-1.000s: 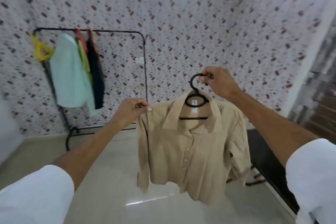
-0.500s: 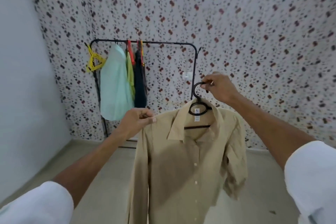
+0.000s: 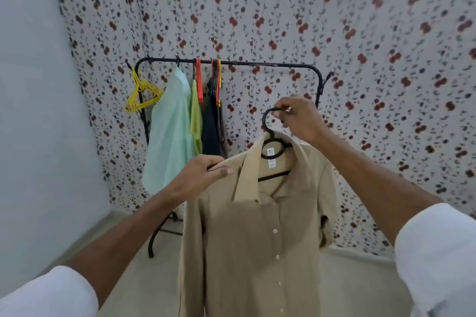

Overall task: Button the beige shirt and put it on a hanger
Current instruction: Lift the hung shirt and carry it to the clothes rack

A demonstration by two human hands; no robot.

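While the right hand (image 3: 300, 117) grips the hanger (image 3: 270, 136) hook before the rack (image 3: 231, 62), the left hand (image 3: 203, 177) pinches the shirt (image 3: 257, 239) shoulder.

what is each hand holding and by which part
The right hand grips the black hanger by its hook; the left hand pinches the beige shirt at its shoulder, beside the collar.

The left sleeve (image 3: 49, 293) is plain white, wide and soft, and it stops near the elbow. The right sleeve (image 3: 438, 252) is white too, with a few soft folds and a grey shadow at its edge. Below the sleeves the arms are bare down to the left hand (image 3: 201, 179) and right hand (image 3: 300, 118)
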